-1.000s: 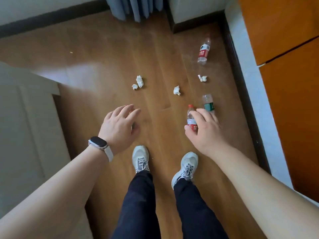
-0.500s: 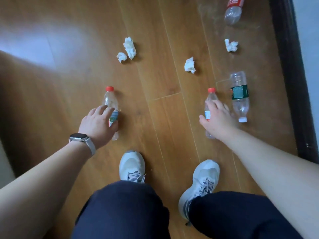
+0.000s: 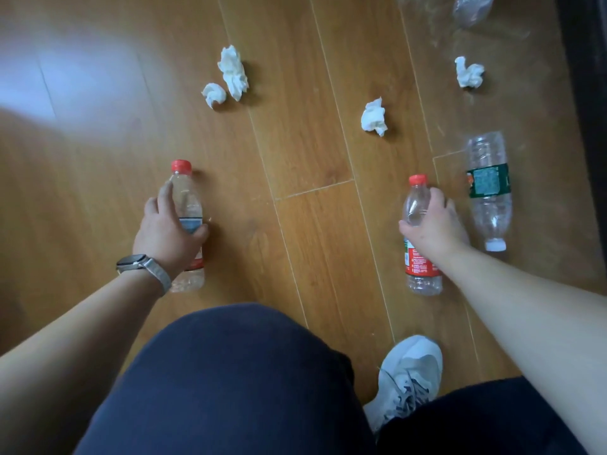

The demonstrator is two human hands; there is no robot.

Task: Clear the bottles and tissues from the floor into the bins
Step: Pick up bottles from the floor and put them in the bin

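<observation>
Left hand, watch on the wrist, is wrapped round a clear red-capped bottle lying on the wood floor; fingers curl over its mid section, thumb on the near side, cap pointing away from the person. Right hand grips a second red-capped bottle w/ red label the same way, fingers over the upper body, label and base showing below the wrist. Can't tell if either bottle is lifted off the boards or just resting.

Places relative to the right-hand bottle: just beside it to the right, not touching, lies a green-label bottle, white cap toward the person. Beyond it, a bit left, one crumpled tissue. Further off and to the right, another tissue, near the dark skirting. Past that, at the top edge, part of a clear bottle, cut off by the frame. Well to the left and beyond, approx. above the left-hand bottle, two tissues close together: a small one and a larger one.

Nearer the person: dark trouser knees and one grey trainer, below the right-hand bottle.
</observation>
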